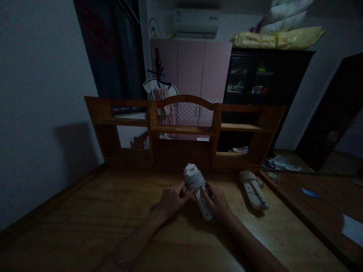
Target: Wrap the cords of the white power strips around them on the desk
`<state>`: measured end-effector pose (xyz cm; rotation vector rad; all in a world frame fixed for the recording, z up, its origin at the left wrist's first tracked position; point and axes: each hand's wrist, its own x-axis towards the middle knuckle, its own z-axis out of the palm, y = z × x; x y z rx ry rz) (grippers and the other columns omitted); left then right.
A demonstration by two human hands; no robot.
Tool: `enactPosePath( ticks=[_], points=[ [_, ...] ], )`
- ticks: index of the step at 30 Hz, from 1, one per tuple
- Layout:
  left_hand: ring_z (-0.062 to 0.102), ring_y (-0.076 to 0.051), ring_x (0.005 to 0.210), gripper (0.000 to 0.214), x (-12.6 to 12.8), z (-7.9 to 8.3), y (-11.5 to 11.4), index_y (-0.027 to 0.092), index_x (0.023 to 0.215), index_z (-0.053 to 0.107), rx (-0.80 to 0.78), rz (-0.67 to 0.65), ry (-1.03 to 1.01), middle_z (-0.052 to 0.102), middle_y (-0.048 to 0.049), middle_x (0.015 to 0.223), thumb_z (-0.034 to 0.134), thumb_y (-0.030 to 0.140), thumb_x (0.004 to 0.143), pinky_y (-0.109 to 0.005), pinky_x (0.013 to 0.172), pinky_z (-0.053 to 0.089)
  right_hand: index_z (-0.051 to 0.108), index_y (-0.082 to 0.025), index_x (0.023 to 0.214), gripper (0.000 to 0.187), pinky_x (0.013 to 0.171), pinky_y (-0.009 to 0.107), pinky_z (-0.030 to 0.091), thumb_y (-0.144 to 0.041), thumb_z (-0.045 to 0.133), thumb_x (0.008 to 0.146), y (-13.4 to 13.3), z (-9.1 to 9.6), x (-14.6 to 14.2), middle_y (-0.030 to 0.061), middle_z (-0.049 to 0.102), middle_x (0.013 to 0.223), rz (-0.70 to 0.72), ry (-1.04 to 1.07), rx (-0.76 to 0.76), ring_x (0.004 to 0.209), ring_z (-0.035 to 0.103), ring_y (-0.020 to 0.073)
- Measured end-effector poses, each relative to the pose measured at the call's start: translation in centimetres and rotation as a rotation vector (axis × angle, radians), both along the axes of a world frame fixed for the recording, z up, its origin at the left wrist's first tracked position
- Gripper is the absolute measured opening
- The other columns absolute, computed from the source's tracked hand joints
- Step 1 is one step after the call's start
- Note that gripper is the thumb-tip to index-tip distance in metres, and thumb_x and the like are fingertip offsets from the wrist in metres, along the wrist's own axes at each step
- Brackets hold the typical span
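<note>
A white power strip (203, 206) lies at a slant on the wooden desk in front of me, its underside with a label facing up. Its white cord (195, 180) is wound in several turns around the far half. My left hand (174, 198) is closed at the strip's left side, thumb and fingers at the cord coils. From the right, my right hand (217, 200) grips the strip's edge, its thumb on the casing. Farther right rests a second power strip (253, 192), also with its cord wrapped about the far end; neither hand touches it.
A low wooden shelf unit (184, 130) runs along the desk's far edge. At right, a lower brown surface (314, 207) carries a blue card (309, 193) and a white paper sheet (352, 228). A wall (51, 132) borders the desk (93, 219) on the left.
</note>
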<state>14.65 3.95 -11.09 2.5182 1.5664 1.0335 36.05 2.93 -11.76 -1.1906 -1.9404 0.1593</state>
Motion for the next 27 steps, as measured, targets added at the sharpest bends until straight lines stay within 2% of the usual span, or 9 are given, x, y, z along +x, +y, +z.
enactPosePath(
  ticks=[5,14,23,27],
  points=[
    [0.057,-0.015,0.063,0.036,0.2,0.3,-0.4,0.021,0.089,0.057,0.012,0.023,-0.001,0.063,-0.0013,0.072,0.045,0.054,0.086,-0.025,0.059,0.034,0.054,-0.018,0.109,0.025,0.069,0.030,0.044,-0.034,0.043,0.094,-0.1,-0.1,-0.1,0.0072,0.065,0.089,0.010,-0.004,0.000,0.077,0.061,0.0208],
    [0.055,-0.015,0.061,0.029,0.2,0.2,-0.3,0.021,0.080,0.053,-0.072,0.025,0.011,0.062,-0.0007,0.070,0.048,0.050,0.084,-0.025,0.059,0.032,0.053,-0.020,0.108,0.025,0.063,0.027,0.043,-0.037,0.048,0.091,-0.4,0.7,-0.3,0.0050,0.064,0.085,0.005,-0.006,-0.022,0.071,0.060,0.0180],
    [0.056,-0.015,0.062,0.027,0.3,0.1,-0.2,0.021,0.081,0.053,-0.096,0.026,0.010,0.062,-0.0007,0.070,0.048,0.048,0.084,-0.025,0.059,0.032,0.053,-0.020,0.108,0.025,0.059,0.026,0.041,-0.037,0.050,0.090,-0.4,0.8,-0.4,0.0029,0.063,0.080,-0.013,-0.007,-0.004,0.065,0.058,0.0167],
    [0.056,-0.015,0.062,0.026,0.3,-0.1,-0.2,0.022,0.082,0.053,-0.106,0.030,0.012,0.063,-0.0003,0.071,0.047,0.047,0.085,-0.025,0.058,0.031,0.053,-0.020,0.107,0.024,0.061,0.026,0.042,-0.037,0.050,0.090,-0.4,1.0,-0.3,0.0041,0.064,0.084,-0.005,-0.010,-0.020,0.070,0.060,0.0173]
  ],
)
